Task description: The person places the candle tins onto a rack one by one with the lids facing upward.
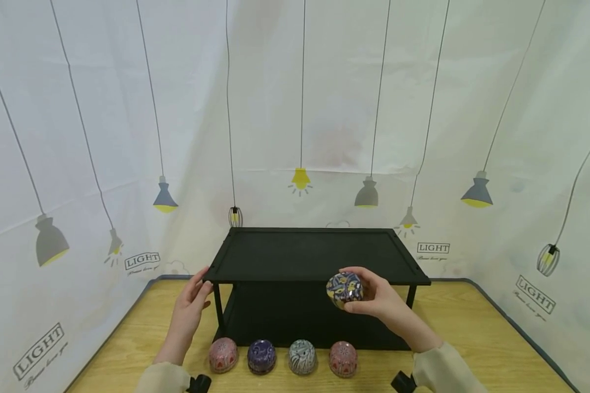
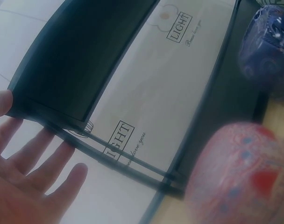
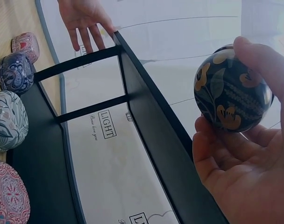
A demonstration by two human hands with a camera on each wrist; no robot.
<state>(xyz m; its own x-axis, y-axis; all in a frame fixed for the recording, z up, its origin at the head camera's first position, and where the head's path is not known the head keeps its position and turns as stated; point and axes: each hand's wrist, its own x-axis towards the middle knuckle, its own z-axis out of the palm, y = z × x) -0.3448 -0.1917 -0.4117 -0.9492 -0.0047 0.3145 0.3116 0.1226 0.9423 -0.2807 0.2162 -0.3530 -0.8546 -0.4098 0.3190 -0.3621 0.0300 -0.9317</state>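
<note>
My right hand (image 1: 378, 297) grips a round tin (image 1: 344, 288) with a dark blue and yellow floral pattern, thumb on one side and fingers on the other. In the head view the tin overlaps the front edge of a black two-tier shelf (image 1: 295, 256). My left hand (image 1: 189, 305) is at the shelf's left front corner, its fingers (image 2: 62, 186) fairly straight and spread along the side edge. Along the shelf's front stand a pink tin (image 1: 223, 355), a purple tin (image 1: 261, 357), a white and green leaf-patterned tin (image 1: 302, 357) and a second pink tin (image 1: 343, 359).
The shelf's thin posts (image 1: 218, 305) hold its top above a black lower board (image 1: 295, 322). Under it lies a wooden table (image 1: 123, 349). A pale curtain (image 1: 275, 109) printed with hanging lamps encloses the back and sides.
</note>
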